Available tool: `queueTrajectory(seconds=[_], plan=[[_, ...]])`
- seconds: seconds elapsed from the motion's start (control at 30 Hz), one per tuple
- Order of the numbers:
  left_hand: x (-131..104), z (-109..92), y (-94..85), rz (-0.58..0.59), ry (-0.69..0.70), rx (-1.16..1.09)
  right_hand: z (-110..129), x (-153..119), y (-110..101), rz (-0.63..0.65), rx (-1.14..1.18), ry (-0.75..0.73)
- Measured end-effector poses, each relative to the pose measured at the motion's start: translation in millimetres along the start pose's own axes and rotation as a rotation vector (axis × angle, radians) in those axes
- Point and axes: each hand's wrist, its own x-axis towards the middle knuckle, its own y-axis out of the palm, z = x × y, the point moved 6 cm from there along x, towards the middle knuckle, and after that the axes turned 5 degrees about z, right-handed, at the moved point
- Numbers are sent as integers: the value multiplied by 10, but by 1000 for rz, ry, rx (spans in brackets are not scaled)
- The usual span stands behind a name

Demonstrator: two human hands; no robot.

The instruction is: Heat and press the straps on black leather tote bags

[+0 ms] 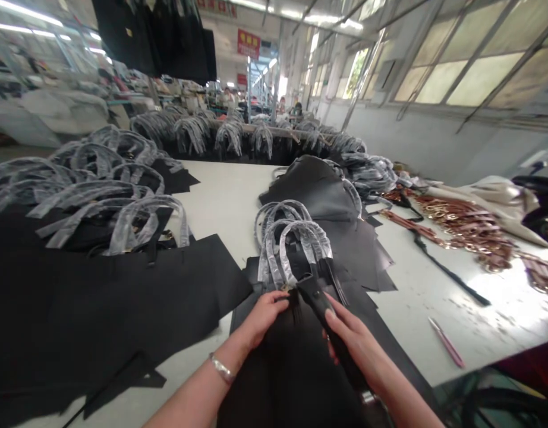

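In front of me lies a stack of flat black bag pieces (278, 362), their looped handles (296, 244) wrapped in clear plastic. My left hand (267, 312) pinches a small black tab by the handle base, close to a bit of gold-coloured metal. My right hand (352, 333) is wrapped around a long black handheld tool (316, 297). The tool's broad head points at the left fingertips, and a metallic part shows near its lower end. Whether the head touches the tab I cannot tell.
More black bag pieces with wrapped handles (100, 285) are piled at left. Further black pieces (309, 190) lie ahead. Brown straps with metal fittings (470, 226) and a pink-handled pointed tool (447, 343) are on the white table (220, 202). Bags hang overhead (158, 41).
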Motion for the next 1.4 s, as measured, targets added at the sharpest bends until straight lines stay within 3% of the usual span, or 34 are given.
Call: queueTrajectory(seconds=[0.07,0.2,0.33,0.47,0.6,0.77,0.93,1.0,1.07,1.13,1.2,1.27,1.4], plan=[[-120,-19,-145,-56,40,60,-24,-47,-10,9,-13,34],[-357,117,-327,-103,42,24,-210,-231,73,159,-67,133],[-440,197,-322,-130,132,-25,-240,-255,282,279,-118,106],[-444,206,-258,-90,189,-10,-67,-99,522,337,-138,46],[-460,215,-260,-84,223,-83,54,0,614,315,-90,18],[-453,228,-271,-124,216,-67,29,-15,648,352,-68,56],[-425,274,-300,-163,211,-41,97,71,463,161,-40,24],[-466,252,-352,-290,299,138,85,44,364,142,-31,43],[-541,169,-314,-374,479,456,43,-29,242,116,-22,58],[-606,101,-154,-337,675,801,-25,-131,126,90,-24,79],[-633,95,2,-253,787,1062,-110,-234,56,100,-36,113],[-628,107,76,-203,807,1217,-192,-313,32,128,-46,141],[-621,120,96,-150,806,1321,-349,-353,71,156,-40,198]])
